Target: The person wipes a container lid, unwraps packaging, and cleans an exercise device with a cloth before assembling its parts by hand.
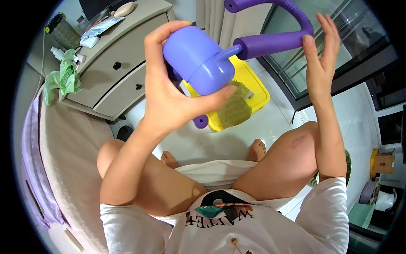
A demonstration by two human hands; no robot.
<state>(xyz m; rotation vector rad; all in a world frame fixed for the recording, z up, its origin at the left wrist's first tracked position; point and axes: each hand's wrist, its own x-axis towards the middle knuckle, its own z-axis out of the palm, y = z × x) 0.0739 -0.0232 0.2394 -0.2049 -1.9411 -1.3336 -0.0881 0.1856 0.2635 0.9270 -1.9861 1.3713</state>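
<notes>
My left hand point(167, 95) is wrapped round a glossy blue-purple rounded body point(196, 59), raised in front of me at the upper middle. From that body a short rod runs right into a dark purple foam-covered handle point(270, 45), which curves up and back over to the left. My right hand point(322, 59) is upright at the bend of the foam handle, its fingers stretched out and apart, the thumb side at or very near the foam. Part of the body's far side is hidden by my left palm.
Below the held object, a yellow lid or tray point(261, 91) lies on the tiled floor with a greenish cloth point(234, 110) on it. A purple foam end point(201, 121) shows beside it. A drawer cabinet point(114, 63) stands at left, the bed point(76, 152) nearer, a glass door point(292, 51) at right.
</notes>
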